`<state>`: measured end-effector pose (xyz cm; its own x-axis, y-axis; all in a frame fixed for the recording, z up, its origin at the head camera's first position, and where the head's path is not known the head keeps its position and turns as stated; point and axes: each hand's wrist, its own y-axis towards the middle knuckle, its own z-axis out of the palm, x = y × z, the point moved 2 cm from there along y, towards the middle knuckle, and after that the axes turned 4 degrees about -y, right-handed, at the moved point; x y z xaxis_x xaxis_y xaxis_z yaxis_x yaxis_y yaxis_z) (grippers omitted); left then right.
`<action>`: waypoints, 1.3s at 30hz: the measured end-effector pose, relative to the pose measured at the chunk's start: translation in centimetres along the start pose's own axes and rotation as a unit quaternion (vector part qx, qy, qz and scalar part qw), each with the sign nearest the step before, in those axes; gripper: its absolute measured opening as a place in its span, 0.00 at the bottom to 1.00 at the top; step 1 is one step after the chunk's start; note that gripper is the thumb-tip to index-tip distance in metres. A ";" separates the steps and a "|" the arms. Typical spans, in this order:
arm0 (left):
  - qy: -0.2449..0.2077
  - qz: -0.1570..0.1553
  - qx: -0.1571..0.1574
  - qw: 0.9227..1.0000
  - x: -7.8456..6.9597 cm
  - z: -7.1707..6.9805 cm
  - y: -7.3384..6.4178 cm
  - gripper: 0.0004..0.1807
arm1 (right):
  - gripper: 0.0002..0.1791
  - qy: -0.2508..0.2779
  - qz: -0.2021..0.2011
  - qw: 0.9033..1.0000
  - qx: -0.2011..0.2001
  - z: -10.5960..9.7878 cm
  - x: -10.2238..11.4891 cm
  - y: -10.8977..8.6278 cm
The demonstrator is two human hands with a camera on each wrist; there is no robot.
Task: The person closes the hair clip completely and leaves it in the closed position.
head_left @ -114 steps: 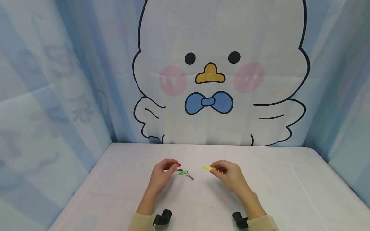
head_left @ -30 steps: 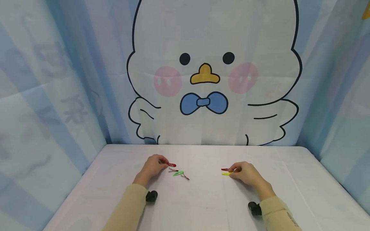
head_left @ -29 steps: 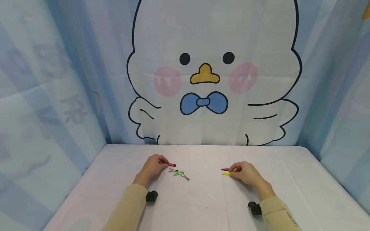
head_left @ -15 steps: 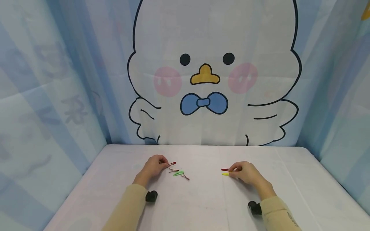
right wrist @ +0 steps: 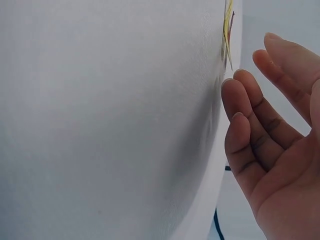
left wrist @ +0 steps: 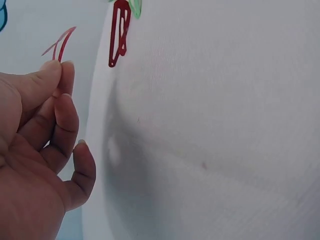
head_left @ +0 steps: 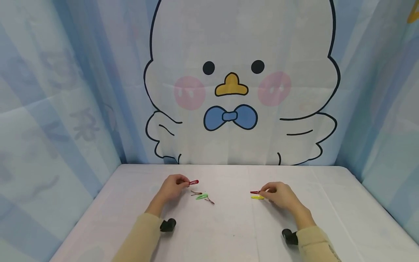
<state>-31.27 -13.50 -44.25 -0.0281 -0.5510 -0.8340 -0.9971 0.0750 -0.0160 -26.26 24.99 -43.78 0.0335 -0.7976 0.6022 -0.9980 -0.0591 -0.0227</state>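
Between thumb and forefinger my left hand (head_left: 173, 187) pinches a red snap hair clip (head_left: 194, 182). The left wrist view shows this red clip (left wrist: 61, 44) bent open, raised off the table. Just in front of that hand lie a dark red clip (head_left: 196, 193), a green clip (head_left: 202, 196) and a brownish-red clip (head_left: 209, 200). Over on the right, a yellow clip (head_left: 257, 197) and another red clip (head_left: 254, 192) lie side by side. My right hand (head_left: 281, 195) is right beside them, its thumb and fingers apart and holding nothing in the right wrist view.
The white-covered table (head_left: 229, 225) reaches back to a curtain (head_left: 229, 145) printed with a cartoon bird. Blue and white curtains also hang along both sides. A black wrist device (head_left: 168, 225) sits on the left wrist, another black device (head_left: 290, 237) on the right.
Earlier the right hand held the yellow clip near the middle; it has moved right and let go of it beside a red one. The left hand has lifted its red clip slightly.
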 end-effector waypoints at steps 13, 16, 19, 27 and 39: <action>-0.066 0.038 -0.020 0.997 -0.7 0.2 -1.7 0.04 | 0.06 0.004 -0.034 0.998 -0.051 -0.1 1.3 -0.9; -0.079 0.047 -0.025 0.995 -0.8 0.5 -2.1 0.05 | 0.06 0.008 -0.038 0.998 -0.057 -0.1 1.7 -1.1; -0.088 0.057 -0.028 0.994 -1.2 0.7 -2.6 0.05 | 0.06 0.009 -0.040 0.997 -0.062 -0.1 2.3 -1.4; -0.108 0.082 -0.028 0.990 -2.4 1.3 -3.8 0.05 | 0.06 0.030 -0.074 0.994 -0.076 0.0 4.4 -2.2; -0.136 0.131 -0.004 0.982 -4.0 2.7 -5.7 0.05 | 0.10 0.050 -0.118 0.988 -0.080 0.9 7.5 -3.0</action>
<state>-25.25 -9.49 -42.27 -0.2656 -0.2720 -0.9249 -0.9586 0.1770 0.2232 -22.97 18.64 -39.90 0.2694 -0.7087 0.6520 -0.9588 -0.1341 0.2503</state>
